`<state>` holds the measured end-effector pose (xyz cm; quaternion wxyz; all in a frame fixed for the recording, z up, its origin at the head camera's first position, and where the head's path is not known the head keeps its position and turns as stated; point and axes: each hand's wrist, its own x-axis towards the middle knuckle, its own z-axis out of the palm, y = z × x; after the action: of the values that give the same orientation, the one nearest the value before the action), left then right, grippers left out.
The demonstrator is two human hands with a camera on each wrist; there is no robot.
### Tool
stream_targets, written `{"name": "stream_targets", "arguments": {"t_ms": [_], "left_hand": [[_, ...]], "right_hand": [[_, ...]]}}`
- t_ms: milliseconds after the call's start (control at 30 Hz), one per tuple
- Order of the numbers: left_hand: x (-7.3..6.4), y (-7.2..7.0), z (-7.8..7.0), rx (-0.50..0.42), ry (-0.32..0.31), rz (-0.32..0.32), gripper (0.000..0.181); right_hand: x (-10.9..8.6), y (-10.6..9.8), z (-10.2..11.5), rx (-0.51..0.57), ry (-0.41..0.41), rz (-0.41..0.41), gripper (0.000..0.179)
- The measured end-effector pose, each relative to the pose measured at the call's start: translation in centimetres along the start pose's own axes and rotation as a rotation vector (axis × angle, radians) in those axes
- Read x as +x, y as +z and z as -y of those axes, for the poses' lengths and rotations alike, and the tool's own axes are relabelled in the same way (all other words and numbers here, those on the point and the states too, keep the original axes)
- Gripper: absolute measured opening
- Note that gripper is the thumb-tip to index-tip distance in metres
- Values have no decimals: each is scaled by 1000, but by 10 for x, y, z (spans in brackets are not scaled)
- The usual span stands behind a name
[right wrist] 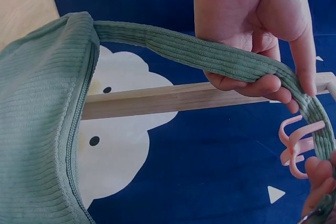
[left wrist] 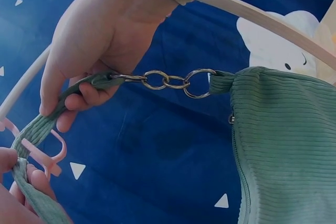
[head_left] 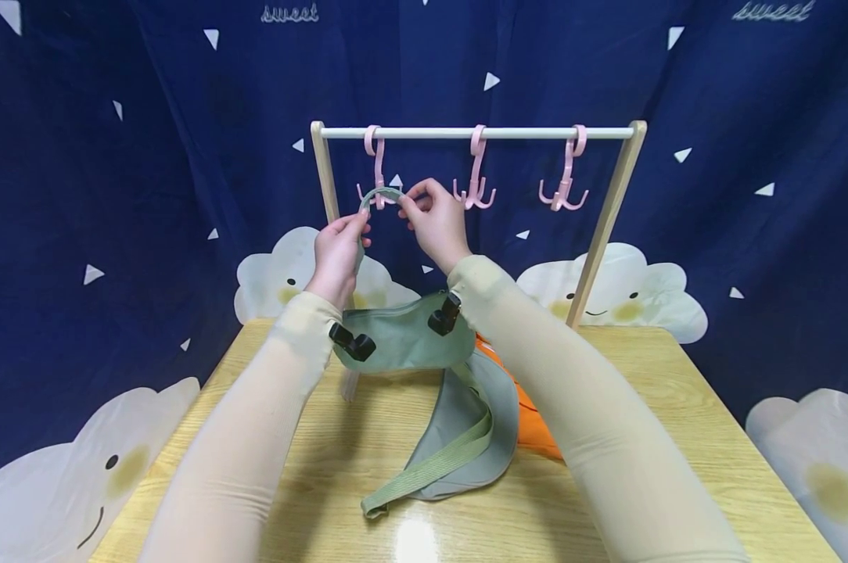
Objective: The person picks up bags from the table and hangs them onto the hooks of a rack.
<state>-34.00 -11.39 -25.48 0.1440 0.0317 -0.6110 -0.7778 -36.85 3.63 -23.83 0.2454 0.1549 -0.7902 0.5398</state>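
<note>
A green corduroy shoulder bag (head_left: 403, 344) hangs below both hands, its body above the table. My left hand (head_left: 338, 258) pinches one side of its strap (head_left: 382, 190), near the metal chain links (left wrist: 164, 81) joining strap to bag. On the strap's other side, my right hand (head_left: 438, 223) grips the corduroy band between thumb and fingers. Between the hands the strap arches up at the leftmost pink hook (head_left: 379, 164). A prong overlaps the strap in both wrist views; I cannot tell whether the strap rests on it.
The rack's white bar (head_left: 424, 134) also carries a middle pink hook (head_left: 476, 168) and a right pink hook (head_left: 566, 172). On the wooden table (head_left: 311, 485) lie a grey bag (head_left: 497, 422) with a green webbing strap (head_left: 431, 473) and an orange item (head_left: 537, 434), partly behind my right arm.
</note>
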Motion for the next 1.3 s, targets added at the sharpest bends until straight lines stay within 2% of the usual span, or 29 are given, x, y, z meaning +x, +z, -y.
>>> {"name": "stream_targets", "arguments": {"t_ms": [100,400,633,800,933,1200,1300], "left_hand": [[1,-1,1,-6,-11,-6,13],[4,-2,6,14,-15,-1,14],[2,-2,5,21,-9,5,32],[-2,1,1,21,10,4,22],[-1,2,1,14,13,1,27],[2,-2,7,-7,-23,-1,14],[2,-3,9,-6,-25,5,18]], "right_hand": [[-1,2,-1,2,9,8,16],[0,6,-1,-12,40,32,16],[1,6,1,-20,46,36,16],[2,6,1,-27,46,24,16],[3,5,0,-37,47,19,16],[1,6,-5,-39,49,30,15],[1,6,-7,-41,53,31,15]]}}
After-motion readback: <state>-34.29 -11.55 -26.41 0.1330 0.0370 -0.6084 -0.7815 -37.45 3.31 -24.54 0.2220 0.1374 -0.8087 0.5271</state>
